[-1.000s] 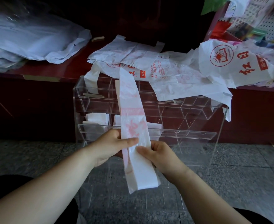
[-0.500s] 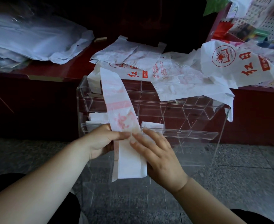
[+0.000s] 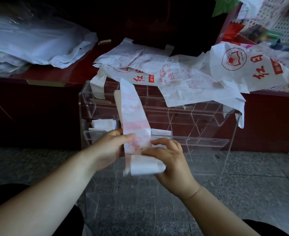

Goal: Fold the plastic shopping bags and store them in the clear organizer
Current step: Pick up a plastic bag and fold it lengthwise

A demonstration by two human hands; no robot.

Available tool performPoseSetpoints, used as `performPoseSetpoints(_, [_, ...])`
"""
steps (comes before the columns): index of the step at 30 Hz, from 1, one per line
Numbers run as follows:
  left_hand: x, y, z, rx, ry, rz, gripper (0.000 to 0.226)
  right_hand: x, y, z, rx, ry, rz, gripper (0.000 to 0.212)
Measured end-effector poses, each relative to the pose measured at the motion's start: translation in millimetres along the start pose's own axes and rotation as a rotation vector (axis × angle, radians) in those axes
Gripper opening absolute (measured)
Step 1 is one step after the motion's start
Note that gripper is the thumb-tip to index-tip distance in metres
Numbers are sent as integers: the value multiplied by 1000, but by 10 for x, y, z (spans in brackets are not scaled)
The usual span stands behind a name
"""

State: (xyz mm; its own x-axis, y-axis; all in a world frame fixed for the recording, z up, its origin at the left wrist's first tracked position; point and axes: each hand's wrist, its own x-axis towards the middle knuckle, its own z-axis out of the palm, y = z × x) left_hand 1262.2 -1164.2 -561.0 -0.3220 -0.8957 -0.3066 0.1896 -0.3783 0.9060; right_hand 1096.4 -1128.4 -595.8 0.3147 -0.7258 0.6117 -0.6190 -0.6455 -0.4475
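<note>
Near the clear acrylic organizer (image 3: 200, 114), my left grip (image 3: 111, 149) pinches the white-and-pink folded plastic bag strip (image 3: 132, 114); my right grip (image 3: 173, 162) clasps its lower fold.

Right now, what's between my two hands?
The folded bag strip, which both the left hand and right hand hold; the head view shows it.

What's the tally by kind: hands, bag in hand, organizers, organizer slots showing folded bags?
Hands: 2, left hand and right hand
Held bag strip: 1
Clear organizer: 1
Slots with folded bags: 2, the other further right
Total: 6
Loose bags overlap, not counted.
</note>
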Motion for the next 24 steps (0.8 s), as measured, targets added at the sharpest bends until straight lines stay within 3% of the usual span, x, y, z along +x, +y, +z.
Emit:
performPoseSetpoints(1, [-11, 9, 21, -27, -16, 1, 9, -5, -20, 1, 25, -4, 78, 21])
performPoseSetpoints(4, [-41, 8, 82, -119, -30, 11, 20, -6, -80, -8, 99, -23, 298, 48])
performPoseSetpoints(7, [-54, 6, 125, -217, -52, 16, 31, 13, -103, -23, 178, -62, 470, 20])
performPoseSetpoints(8, [-67, 22, 148, -246, -66, 21, 30, 26, -114, -36, 181, -72, 502, 20])
performPoseSetpoints(12, [-75, 56, 215, -298, -84, 56, 42, 61, -132, -51, 152, -79, 514, 24])
performPoseSetpoints(15, [-123, 47, 212, -257, -151, 83, 52, 59, -116, -40, 131, -64, 499, 43])
performPoseSetpoints(18, [-141, -17, 213, -85, -45, 128, 28, 47, -94, -16, 80, -94, 486, 61])
performPoseSetpoints(20, [-108, -47, 218, -27, 65, 144, 11, 31, -88, 8, 61, -119, 470, 56])
performPoseSetpoints(24, [-61, -19, 173, -40, 153, 141, 16, 16, -107, 16, 103, -146, 425, 33])
